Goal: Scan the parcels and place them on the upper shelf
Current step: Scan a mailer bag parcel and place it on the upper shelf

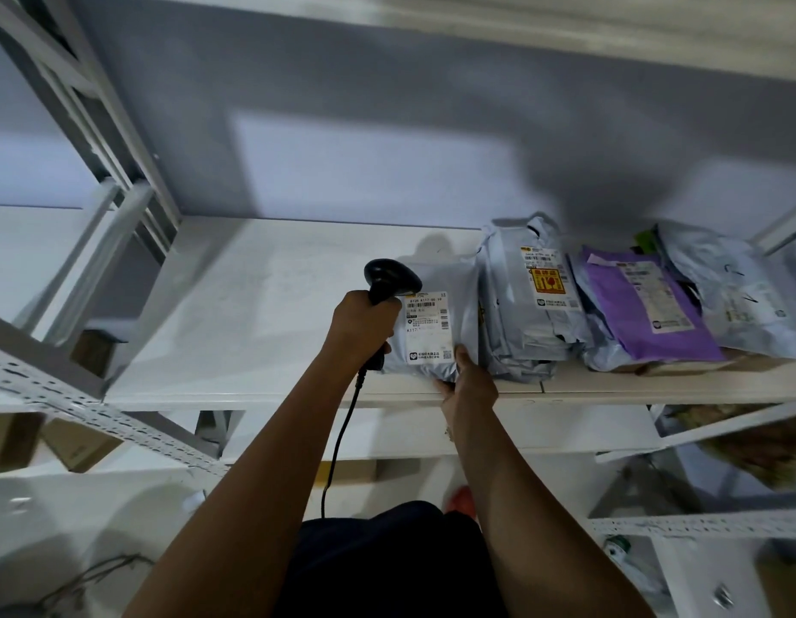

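Note:
A grey poly-bag parcel with a white label lies on the white upper shelf, near its front edge. My right hand holds the parcel's near right corner, thumb on top and fingers under the edge. My left hand grips the handle of a black barcode scanner, whose head is just left of the parcel's label. The scanner's cord hangs down between my arms.
To the right on the same shelf lie a stack of grey parcels, a purple parcel and more grey bags. Metal uprights stand at the left. Cardboard boxes sit on the lower shelf.

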